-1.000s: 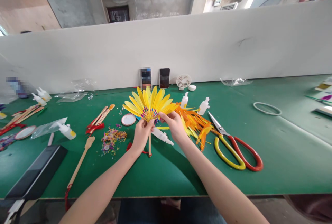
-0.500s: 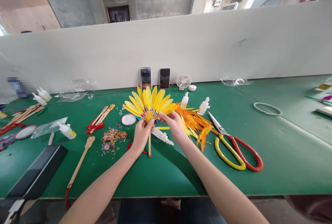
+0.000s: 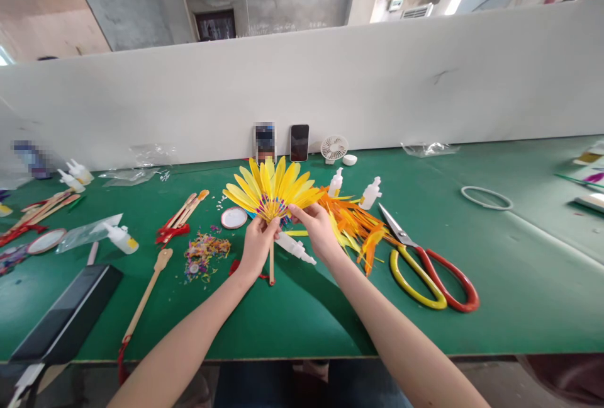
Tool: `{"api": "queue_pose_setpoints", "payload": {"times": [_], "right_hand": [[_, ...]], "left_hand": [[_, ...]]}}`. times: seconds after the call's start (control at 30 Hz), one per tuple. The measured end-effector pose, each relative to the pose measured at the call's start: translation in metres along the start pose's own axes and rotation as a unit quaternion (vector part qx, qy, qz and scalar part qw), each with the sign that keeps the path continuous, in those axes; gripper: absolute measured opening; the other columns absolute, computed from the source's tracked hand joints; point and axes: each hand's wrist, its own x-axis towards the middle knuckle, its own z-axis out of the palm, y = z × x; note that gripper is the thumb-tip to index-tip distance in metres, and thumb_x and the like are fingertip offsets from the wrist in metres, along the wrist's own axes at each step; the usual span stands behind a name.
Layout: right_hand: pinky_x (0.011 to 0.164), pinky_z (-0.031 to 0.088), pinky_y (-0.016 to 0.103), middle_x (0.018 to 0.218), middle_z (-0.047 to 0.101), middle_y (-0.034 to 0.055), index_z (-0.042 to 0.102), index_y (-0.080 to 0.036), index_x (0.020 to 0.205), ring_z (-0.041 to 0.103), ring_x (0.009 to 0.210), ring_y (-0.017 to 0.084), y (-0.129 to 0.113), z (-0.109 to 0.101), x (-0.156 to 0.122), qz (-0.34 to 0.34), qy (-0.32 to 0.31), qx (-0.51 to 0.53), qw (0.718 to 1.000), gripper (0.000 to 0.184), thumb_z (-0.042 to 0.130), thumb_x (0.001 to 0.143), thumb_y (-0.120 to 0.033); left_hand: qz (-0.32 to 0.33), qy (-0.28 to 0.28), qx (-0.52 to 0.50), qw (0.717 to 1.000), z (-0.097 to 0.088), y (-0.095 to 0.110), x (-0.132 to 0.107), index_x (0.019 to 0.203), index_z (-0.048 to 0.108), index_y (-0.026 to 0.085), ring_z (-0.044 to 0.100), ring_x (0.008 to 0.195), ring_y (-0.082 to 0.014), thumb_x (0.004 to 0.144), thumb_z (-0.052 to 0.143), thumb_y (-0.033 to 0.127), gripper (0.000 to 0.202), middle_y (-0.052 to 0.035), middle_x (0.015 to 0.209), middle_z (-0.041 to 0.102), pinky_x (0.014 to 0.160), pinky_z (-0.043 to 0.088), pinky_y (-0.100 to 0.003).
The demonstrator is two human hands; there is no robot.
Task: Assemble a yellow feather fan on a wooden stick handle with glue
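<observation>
A fan of yellow feathers (image 3: pixel 271 184) on a slim wooden handle is held up above the green table. My left hand (image 3: pixel 257 241) is closed around the base of the fan, where the handle (image 3: pixel 272 266) meets the feathers. With thumb and fingers together, my right hand (image 3: pixel 317 225) pinches the feather fan at its lower right edge. Small pink and blue tufts show at the feather roots. Below the hands lies a white glue bottle (image 3: pixel 296 248). Orange and yellow feathers (image 3: pixel 356 222) are heaped just right of my right hand.
Large scissors (image 3: pixel 425 269) with red and yellow handles lie at right. On the left are a loose wooden stick (image 3: pixel 148 294), colourful trimmings (image 3: pixel 205 254), a glue bottle (image 3: pixel 121 238) and a black box (image 3: pixel 68 313). Phones (image 3: pixel 299 142) and a small fan (image 3: pixel 335 148) stand against the white partition.
</observation>
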Motion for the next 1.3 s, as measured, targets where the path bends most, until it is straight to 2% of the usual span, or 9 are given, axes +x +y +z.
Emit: {"api": "queue_pose_setpoints", "payload": {"times": [0.1,0.27,0.4,0.5,0.63,0.73,0.87,1.07,1.3], "right_hand": [[0.054,0.040,0.025,0.055,0.049,-0.0043,0.051,-0.018,0.062,0.046,0.052,0.010,-0.001,0.000,0.000,0.006,-0.002,-0.014,1.000,0.035,0.066,0.055,-0.049],[0.054,0.040,0.025,0.058,0.050,-0.0040,0.052,-0.018,0.070,0.047,0.052,0.010,0.001,-0.001,0.000,0.008,-0.038,-0.047,0.998,0.034,0.061,0.059,-0.050],[0.052,0.037,0.024,0.057,0.050,-0.0025,0.054,-0.018,0.069,0.046,0.053,0.011,0.004,0.003,-0.002,-0.040,-0.067,-0.138,0.987,0.028,0.058,0.064,-0.045],[0.054,0.037,0.025,0.060,0.055,-0.0001,0.055,-0.018,0.067,0.048,0.056,0.012,0.004,0.007,-0.008,-0.091,-0.105,-0.241,0.960,0.019,0.056,0.069,-0.037],[0.055,0.035,0.024,0.066,0.059,0.0010,0.056,-0.018,0.068,0.049,0.057,0.012,0.005,0.012,-0.017,-0.124,-0.165,-0.373,0.905,0.011,0.057,0.071,-0.028],[0.054,0.033,0.023,0.068,0.059,0.0005,0.056,-0.019,0.069,0.049,0.057,0.012,0.008,0.015,-0.021,-0.141,-0.189,-0.428,0.873,0.012,0.060,0.071,-0.029],[0.053,0.031,0.021,0.065,0.057,-0.0008,0.053,-0.018,0.064,0.048,0.056,0.011,0.009,0.016,-0.023,-0.151,-0.201,-0.458,0.852,0.016,0.062,0.070,-0.029],[0.050,0.028,0.020,0.056,0.050,-0.0031,0.044,-0.018,0.056,0.043,0.051,0.009,0.005,0.018,-0.024,-0.126,-0.196,-0.458,0.858,0.022,0.059,0.072,-0.023],[0.046,0.026,0.020,0.046,0.044,-0.0046,0.039,-0.020,0.055,0.040,0.044,0.009,0.007,0.018,-0.023,-0.078,-0.198,-0.390,0.896,0.024,0.052,0.074,-0.026]], "left_hand": [[-0.007,0.016,-0.016,1.000,0.001,0.002,0.000,0.068,0.051,0.015,0.046,0.050,-0.0075,0.066,0.061,0.035,0.023,0.0037,0.055,0.051,0.051,0.037,-0.021],[0.012,0.079,-0.021,0.997,-0.002,0.007,0.002,0.066,0.051,0.015,0.049,0.054,-0.0089,0.067,0.060,0.036,0.023,0.0027,0.056,0.051,0.055,0.039,-0.022],[0.044,0.115,0.003,0.992,-0.005,0.008,0.003,0.063,0.051,0.016,0.050,0.058,-0.0102,0.069,0.058,0.036,0.023,0.0017,0.057,0.051,0.059,0.039,-0.023],[0.042,0.139,0.016,0.989,-0.007,0.009,0.003,0.062,0.052,0.016,0.051,0.061,-0.0108,0.070,0.057,0.036,0.023,0.0009,0.060,0.052,0.062,0.039,-0.024],[0.040,0.161,0.013,0.986,-0.008,0.010,0.004,0.062,0.052,0.016,0.051,0.063,-0.0113,0.070,0.057,0.035,0.022,0.0007,0.061,0.053,0.065,0.039,-0.025],[0.036,0.170,0.021,0.985,-0.008,0.011,0.005,0.060,0.052,0.016,0.051,0.062,-0.0111,0.070,0.056,0.033,0.021,0.0005,0.061,0.053,0.066,0.039,-0.025],[0.033,0.162,0.015,0.986,-0.006,0.012,0.004,0.061,0.051,0.016,0.052,0.064,-0.0116,0.070,0.056,0.032,0.019,0.0003,0.062,0.053,0.066,0.040,-0.025],[0.036,0.146,0.020,0.988,-0.004,0.012,0.002,0.062,0.053,0.016,0.056,0.068,-0.0138,0.070,0.056,0.033,0.020,-0.0018,0.064,0.058,0.071,0.041,-0.028],[0.041,0.123,0.023,0.991,-0.005,0.010,0.003,0.064,0.056,0.015,0.057,0.072,-0.0146,0.072,0.055,0.040,0.025,-0.0032,0.068,0.060,0.075,0.041,-0.029]]}}
